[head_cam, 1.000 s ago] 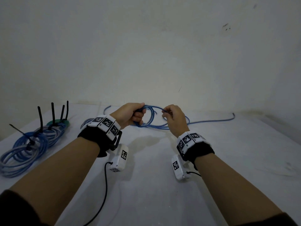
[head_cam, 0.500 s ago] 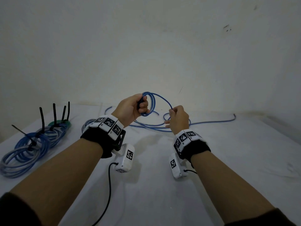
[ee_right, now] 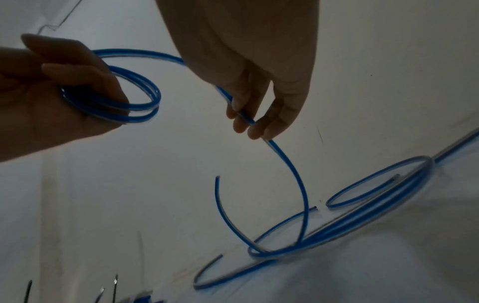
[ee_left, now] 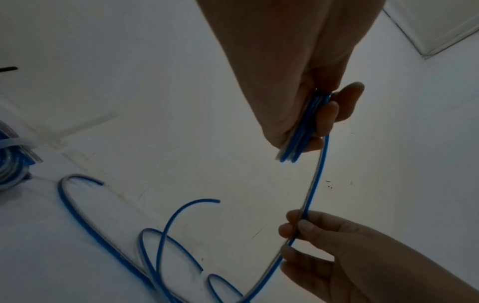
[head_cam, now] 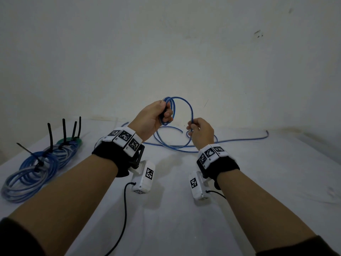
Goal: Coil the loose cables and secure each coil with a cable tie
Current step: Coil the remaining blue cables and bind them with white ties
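My left hand [head_cam: 162,113] is raised above the white table and grips a small coil of blue cable [head_cam: 171,109] [ee_right: 124,96], fingers curled round several loops [ee_left: 303,133]. From the coil one strand arcs over to my right hand [head_cam: 195,128], which pinches it [ee_left: 300,227] between thumb and fingertips [ee_right: 249,125]. Below that hand the loose cable [head_cam: 177,145] drops to the table and lies in wide loops [ee_right: 337,229], its tail [head_cam: 258,137] running off to the right.
At the far left lie several finished blue coils [head_cam: 35,169] and a green one [head_cam: 70,141], each bound with a black cable tie [head_cam: 49,133] whose tail sticks up. A pale wall [head_cam: 166,52] rises close behind the table [head_cam: 258,182].
Both hands have lifted from table height. The left hand's coil has risen highest, and the right hand has followed with the strand, drawing up a fresh loop between them.
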`<state>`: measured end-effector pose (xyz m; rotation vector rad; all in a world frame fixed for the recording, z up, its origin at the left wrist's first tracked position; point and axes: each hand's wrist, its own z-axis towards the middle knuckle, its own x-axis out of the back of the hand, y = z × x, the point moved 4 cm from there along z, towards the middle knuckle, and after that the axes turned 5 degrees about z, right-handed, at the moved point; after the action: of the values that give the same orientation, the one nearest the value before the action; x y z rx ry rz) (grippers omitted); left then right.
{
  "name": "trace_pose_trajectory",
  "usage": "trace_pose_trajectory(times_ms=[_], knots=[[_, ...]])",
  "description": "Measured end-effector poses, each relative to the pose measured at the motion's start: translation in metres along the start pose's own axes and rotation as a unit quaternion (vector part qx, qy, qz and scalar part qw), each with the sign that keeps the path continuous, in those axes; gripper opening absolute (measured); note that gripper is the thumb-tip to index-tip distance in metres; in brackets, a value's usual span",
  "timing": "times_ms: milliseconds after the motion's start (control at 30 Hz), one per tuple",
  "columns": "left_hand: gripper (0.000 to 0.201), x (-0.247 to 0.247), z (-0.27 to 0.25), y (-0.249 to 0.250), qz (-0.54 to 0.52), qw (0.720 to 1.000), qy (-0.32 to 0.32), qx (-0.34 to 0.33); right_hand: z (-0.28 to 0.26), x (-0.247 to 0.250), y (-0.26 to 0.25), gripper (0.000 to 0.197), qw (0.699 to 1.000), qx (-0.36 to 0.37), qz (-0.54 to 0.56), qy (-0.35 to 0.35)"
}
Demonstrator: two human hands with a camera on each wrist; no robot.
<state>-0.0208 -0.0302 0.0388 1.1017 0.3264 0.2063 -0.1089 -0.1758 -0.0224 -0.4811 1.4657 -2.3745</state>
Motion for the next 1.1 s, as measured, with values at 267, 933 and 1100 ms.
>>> trace_pose_trajectory(times_ms=[267,933,1100], knots=[[0.028,0.01,0.01,0.009,0.011,0.997,0.05,-0.057,-0.001,-0.016,-0.028,0.033,0.992,-0.017,0.018,-0.126],[0.015,0.023,-0.006,-0.017,0.591,0.802,0.083,-0.023,-0.021,-0.031,-0.049,0.009,0.923,0.243,-0.248,-0.166],[0.025,0.024,-0.004,-0.03,0.586,0.809,0.037,-0.004,-0.018,-0.025,-0.041,0.007,0.921,0.252,-0.281,-0.096]])
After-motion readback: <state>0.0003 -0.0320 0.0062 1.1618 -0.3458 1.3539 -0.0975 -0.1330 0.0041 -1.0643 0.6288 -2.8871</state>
